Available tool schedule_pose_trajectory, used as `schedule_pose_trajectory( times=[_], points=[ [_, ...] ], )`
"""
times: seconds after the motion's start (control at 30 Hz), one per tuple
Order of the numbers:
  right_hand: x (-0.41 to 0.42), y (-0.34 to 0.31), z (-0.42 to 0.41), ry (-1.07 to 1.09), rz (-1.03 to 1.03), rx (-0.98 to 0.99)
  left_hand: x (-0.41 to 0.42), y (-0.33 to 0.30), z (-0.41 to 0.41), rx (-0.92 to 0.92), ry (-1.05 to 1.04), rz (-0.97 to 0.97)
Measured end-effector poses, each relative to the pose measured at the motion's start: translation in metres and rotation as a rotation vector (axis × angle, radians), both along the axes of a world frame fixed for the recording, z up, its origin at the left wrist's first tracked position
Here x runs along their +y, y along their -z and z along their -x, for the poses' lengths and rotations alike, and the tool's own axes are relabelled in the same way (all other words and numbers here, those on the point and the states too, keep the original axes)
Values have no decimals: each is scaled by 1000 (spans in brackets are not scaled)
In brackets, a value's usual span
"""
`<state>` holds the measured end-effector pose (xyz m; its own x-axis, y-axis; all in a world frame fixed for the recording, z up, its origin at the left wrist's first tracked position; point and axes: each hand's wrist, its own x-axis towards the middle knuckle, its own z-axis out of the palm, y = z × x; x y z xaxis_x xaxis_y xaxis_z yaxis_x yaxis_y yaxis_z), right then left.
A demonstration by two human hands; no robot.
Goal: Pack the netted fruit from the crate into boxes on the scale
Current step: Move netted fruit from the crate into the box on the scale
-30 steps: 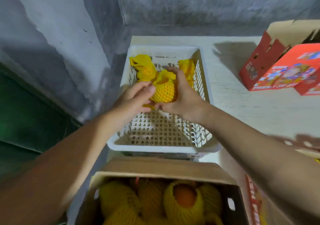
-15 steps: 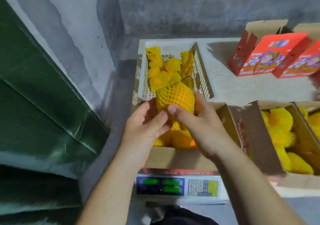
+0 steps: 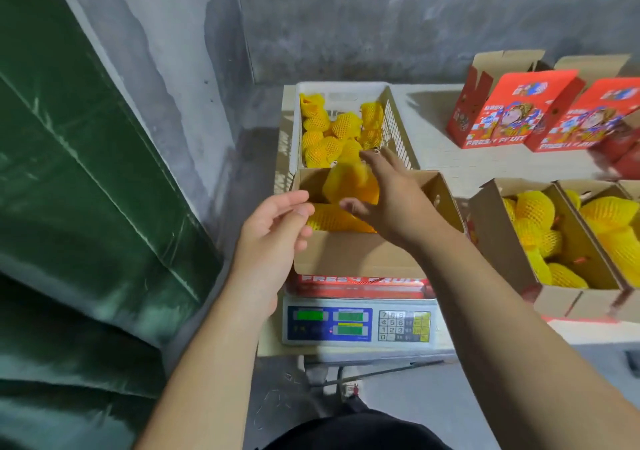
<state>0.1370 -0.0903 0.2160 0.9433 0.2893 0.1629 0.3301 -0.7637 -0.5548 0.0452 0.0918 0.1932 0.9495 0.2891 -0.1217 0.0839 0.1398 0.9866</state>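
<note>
Half a second ago both hands cradled one netted fruit (image 3: 349,181) above the box (image 3: 360,255) on the scale (image 3: 356,325); now it sits blurred inside that box, apparently released; right hand (image 3: 391,203) hovers over it, fingers spread, left hand (image 3: 273,228) loosely curled, holding nothing; more fruit waits in the white crate (image 3: 394,127).

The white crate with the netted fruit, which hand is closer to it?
Right. The right hand reaches over the box, fingertips at the white crate's near edge; the left hand hangs back by the box's left corner.
</note>
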Motion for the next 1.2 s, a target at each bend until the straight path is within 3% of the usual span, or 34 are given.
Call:
schedule_pose_trajectory(
  times=[0.2, 0.4, 1.2],
  points=[
    [-9, 13, 60, 62, -248, 35, -7, 8, 22, 56, 55, -49],
    [-13, 5, 91, -75, -380, 116, -22, 2, 29, 63, 119, -69],
    [-53, 15, 114, -331, -500, 229, -58, 3, 79, -62, -21, -175]
  ],
)
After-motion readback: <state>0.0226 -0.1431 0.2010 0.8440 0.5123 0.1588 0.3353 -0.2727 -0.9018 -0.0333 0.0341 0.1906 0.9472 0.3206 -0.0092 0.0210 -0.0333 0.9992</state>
